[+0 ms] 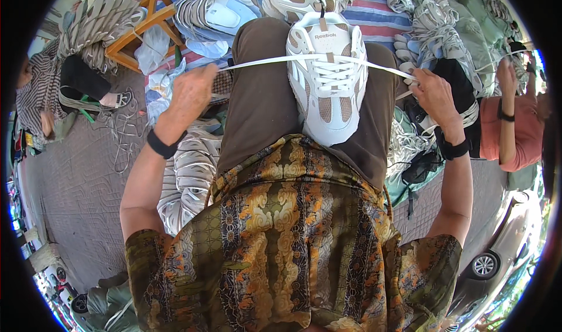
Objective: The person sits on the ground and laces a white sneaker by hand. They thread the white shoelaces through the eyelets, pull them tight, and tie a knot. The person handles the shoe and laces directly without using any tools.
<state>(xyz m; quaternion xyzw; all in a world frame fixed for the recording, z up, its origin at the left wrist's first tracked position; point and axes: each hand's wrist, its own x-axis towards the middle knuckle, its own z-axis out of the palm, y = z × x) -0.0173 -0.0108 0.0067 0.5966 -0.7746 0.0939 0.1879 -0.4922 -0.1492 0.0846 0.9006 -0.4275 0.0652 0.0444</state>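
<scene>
A white and beige shoe upper (336, 106) lies over my lap between my knees, its toe toward me and its tongue pointing away. White lace (263, 60) is threaded crosswise through its lower eyelets, and both free ends stretch out sideways. My left hand (193, 92) is closed on one end, left of my knee. On the other side, my right hand (434, 95) pinches the opposite end. The lace looks nearly taut between the shoe and each hand.
Bundled shoe uppers (190, 168) sit by my left leg, and more (436, 24) lie on a striped sheet ahead. A wooden stool frame (126, 42) stands at the far left. People sit at left and right (509, 127). A car (497, 244) is parked at right.
</scene>
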